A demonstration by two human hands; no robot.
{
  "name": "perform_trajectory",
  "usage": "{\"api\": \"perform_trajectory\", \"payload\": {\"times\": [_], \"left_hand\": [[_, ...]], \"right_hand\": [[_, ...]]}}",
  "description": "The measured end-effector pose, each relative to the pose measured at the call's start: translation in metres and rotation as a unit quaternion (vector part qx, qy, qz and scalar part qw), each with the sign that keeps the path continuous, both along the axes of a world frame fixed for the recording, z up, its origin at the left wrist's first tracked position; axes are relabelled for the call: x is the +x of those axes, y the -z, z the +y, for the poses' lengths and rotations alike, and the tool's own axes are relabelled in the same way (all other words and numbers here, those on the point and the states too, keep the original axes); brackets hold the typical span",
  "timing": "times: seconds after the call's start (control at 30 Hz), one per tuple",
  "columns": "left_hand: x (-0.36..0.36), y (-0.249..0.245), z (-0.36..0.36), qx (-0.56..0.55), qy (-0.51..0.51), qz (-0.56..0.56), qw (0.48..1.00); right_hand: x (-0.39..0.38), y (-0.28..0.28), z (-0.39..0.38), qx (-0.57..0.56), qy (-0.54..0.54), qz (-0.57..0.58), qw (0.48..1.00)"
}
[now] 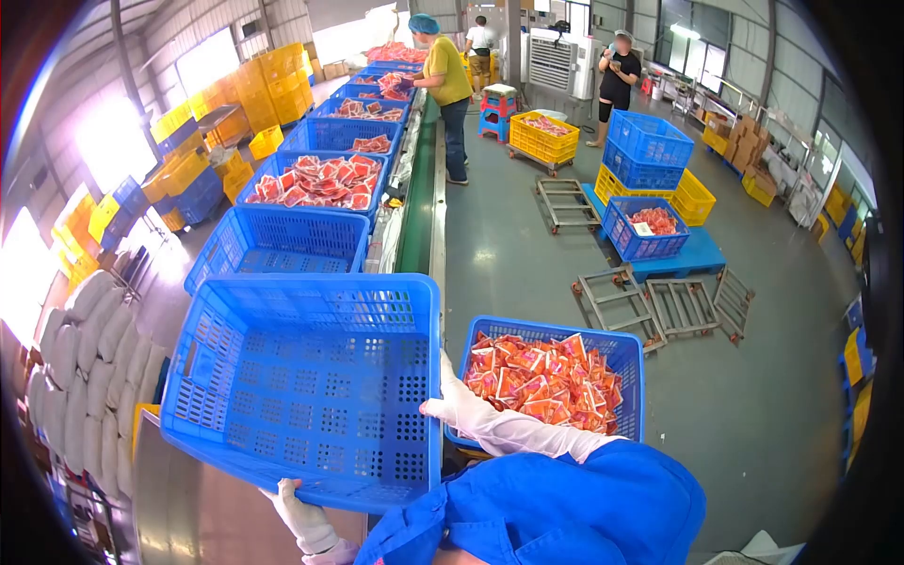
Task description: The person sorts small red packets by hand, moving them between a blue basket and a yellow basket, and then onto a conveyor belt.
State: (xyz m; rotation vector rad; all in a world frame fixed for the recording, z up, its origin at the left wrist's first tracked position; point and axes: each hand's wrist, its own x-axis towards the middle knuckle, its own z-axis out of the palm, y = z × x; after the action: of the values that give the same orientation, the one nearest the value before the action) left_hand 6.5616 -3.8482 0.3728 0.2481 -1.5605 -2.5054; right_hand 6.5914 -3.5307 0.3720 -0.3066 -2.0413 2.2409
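A blue plastic crate [325, 287] with slotted sides and a perforated bare floor fills the space in front of me, tilted towards me. My left hand [299, 513], in a white glove, grips its near rim with the thumb on top. At the crate's right side, my right hand [455, 400] is closed on the rim; some of its fingers are hidden behind the wall. Just right of my right arm stands another blue crate [637, 377], full of small red-and-orange packets [546, 377].
More blue crates [282, 215], several with red packets, line the green conveyor [416, 226]. A person in a yellow top [450, 75] works there. Metal dollies [617, 301], a blue pallet [697, 256] and stacked crates [650, 141] stand right. White sacks [89, 367] are piled left.
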Motion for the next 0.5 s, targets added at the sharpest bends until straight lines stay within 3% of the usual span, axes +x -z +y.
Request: {"api": "perform_trajectory", "payload": {"times": [0.17, 0.23, 0.3, 0.37, 0.47, 0.5], "left_hand": [[0.002, -0.014, -0.011, -0.023, -0.013, 0.042, 0.999], [0.0, -0.02, -0.013, -0.169, -0.048, 0.135, 0.975], [0.001, -0.03, -0.01, -0.176, -0.058, 0.144, 0.972], [0.0, -0.042, 0.0, -0.177, -0.071, 0.155, 0.969], [-0.01, -0.047, 0.009, -0.215, -0.048, 0.13, 0.967], [-0.022, -0.035, 0.009, -0.34, -0.045, 0.225, 0.912]], "right_hand": [[0.003, -0.008, 0.002, -0.025, -0.039, 0.132, 0.99], [0.005, -0.017, 0.0, 0.003, -0.02, 0.149, 0.989], [0.007, -0.021, -0.001, 0.032, 0.0, 0.163, 0.986], [0.005, -0.019, 0.003, -0.045, 0.005, 0.213, 0.976], [0.012, -0.037, 0.019, -0.075, 0.025, 0.236, 0.968], [0.017, -0.045, 0.025, -0.115, 0.034, 0.25, 0.961]]}}
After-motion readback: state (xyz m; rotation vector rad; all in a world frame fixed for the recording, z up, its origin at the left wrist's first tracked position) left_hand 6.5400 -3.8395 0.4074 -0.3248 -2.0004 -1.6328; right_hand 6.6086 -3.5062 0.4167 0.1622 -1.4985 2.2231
